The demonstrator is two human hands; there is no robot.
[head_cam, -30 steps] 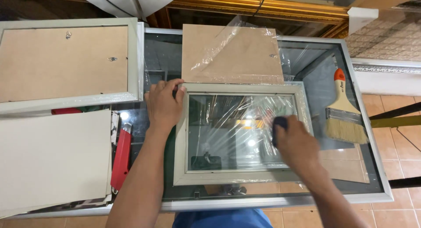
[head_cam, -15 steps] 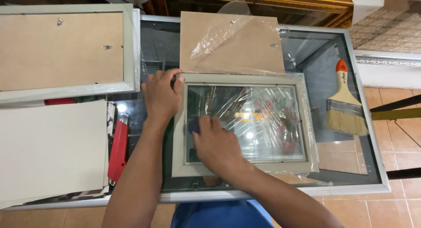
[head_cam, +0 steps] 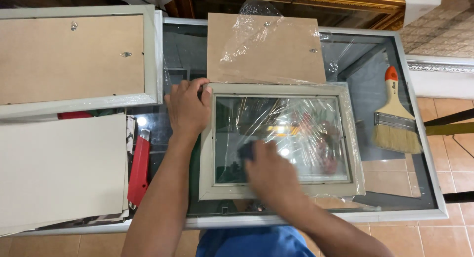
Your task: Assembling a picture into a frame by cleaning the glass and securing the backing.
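Head view: the grey picture frame (head_cam: 276,141) is gripped at its corner by the left hand (head_cam: 187,108); a dark cloth (head_cam: 245,150) is clutched against the glass by the blurred right hand (head_cam: 269,175).

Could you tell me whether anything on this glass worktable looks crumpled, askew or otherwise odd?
Yes: loose clear plastic film lies wrinkled over the brown backing board at the far edge, bunched and lifting at its top. The pale picture frame sits fairly square under the left hand, while the right hand is blurred.
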